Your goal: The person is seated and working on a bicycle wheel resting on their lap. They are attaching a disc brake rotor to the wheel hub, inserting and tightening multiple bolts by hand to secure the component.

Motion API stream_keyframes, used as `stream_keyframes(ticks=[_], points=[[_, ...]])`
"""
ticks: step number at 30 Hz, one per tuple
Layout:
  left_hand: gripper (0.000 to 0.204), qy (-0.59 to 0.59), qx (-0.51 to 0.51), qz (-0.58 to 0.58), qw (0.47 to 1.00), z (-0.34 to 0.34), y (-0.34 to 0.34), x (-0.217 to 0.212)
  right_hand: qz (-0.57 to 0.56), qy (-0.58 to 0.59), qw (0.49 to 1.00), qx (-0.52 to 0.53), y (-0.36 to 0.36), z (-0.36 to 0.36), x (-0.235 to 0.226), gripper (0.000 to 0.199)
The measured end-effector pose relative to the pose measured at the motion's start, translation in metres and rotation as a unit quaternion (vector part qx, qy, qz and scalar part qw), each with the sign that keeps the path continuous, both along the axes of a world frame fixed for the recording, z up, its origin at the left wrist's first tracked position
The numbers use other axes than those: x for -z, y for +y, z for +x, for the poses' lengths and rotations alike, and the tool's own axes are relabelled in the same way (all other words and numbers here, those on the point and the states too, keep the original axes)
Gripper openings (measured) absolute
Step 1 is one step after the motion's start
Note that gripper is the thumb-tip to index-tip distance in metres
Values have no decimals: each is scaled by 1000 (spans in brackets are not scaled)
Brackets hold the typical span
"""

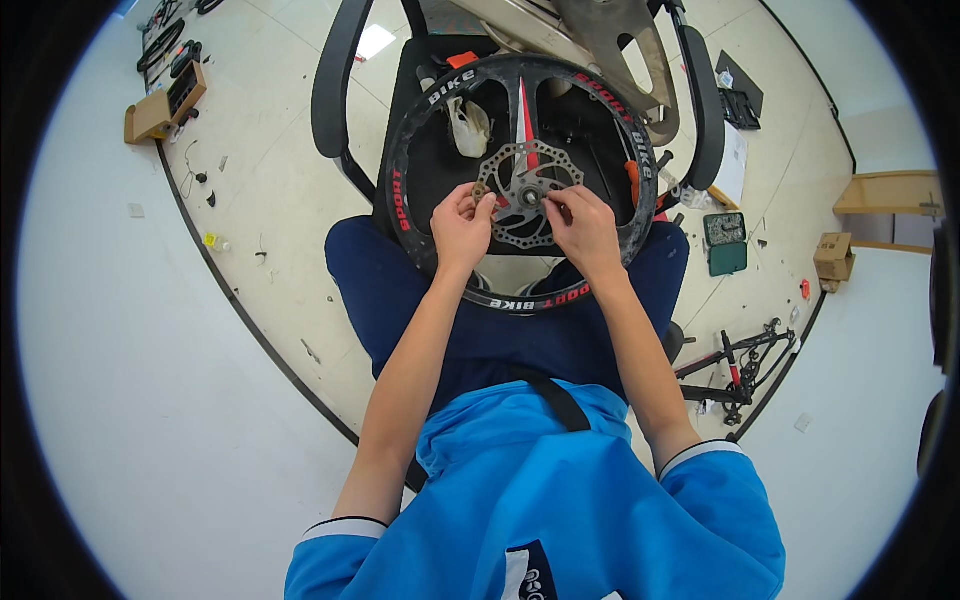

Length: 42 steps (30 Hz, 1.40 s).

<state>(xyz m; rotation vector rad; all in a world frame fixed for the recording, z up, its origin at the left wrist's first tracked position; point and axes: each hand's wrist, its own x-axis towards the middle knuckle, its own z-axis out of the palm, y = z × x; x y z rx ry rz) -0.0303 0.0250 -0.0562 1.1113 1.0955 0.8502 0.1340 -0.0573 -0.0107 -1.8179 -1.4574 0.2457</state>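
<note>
A black bicycle wheel [401,150] with red and white markings lies flat across a black chair seat and my thighs. At its hub sits a silver disc brake rotor [527,236] with a perforated edge, and the threaded axle end [531,197] sticks up in the middle. My left hand [463,230] is at the rotor's left side, thumb and fingers closed on a small brownish metal piece [480,189]. Close to the axle's right side, my right hand [585,228] has its fingertips pinched together. Whatever lies between those fingertips is too small to make out.
Behind the wheel rises a large grey-beige metal part [600,45]. Through the wheel show a crumpled clear plastic bag [468,127] and an orange-handled tool [632,180]. Chair armrests [340,80] flank it. A green case [726,245] and a bicycle frame [735,375] lie on the floor rightward.
</note>
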Motion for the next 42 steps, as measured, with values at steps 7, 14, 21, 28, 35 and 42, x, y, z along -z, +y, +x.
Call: stream_keyframes(ticks=[7,14,21,28,35,42], points=[[18,0,-1,-8,1000,0,0,-2,13,-14,1000,-17,1,1,3,10],[19,3,0,-10,1000,0,0,-1,-6,15,999,-35,2,4,-1,11],[19,-10,-4,-2,1000,2,0,2,-30,35,998,-51,4,7,-6,13],[18,4,0,-1,1000,0,1,3,-49,49,997,-26,5,9,-9,12],[18,-6,0,6,1000,0,2,3,-41,-1,999,-4,6,7,-7,16],[19,-11,-7,12,1000,1,1,6,-26,18,999,-19,3,4,-10,12]])
